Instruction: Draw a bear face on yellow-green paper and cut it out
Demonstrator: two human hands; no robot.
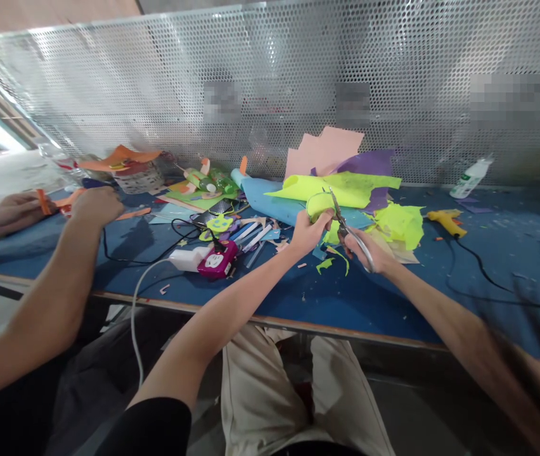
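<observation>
My left hand pinches a curved strip of neon-yellow foam sheet above the blue table. My right hand grips a pair of metal scissors, blades pointing up into the strip. Small yellow offcuts lie on the table just below both hands. A larger yellow sheet lies behind them, over blue, purple and pink sheets.
A co-worker's hands work with orange pieces at the left. A pink power strip with cables, a yellow glue gun, a white bottle and craft clutter lie about. A perforated metal screen backs the table.
</observation>
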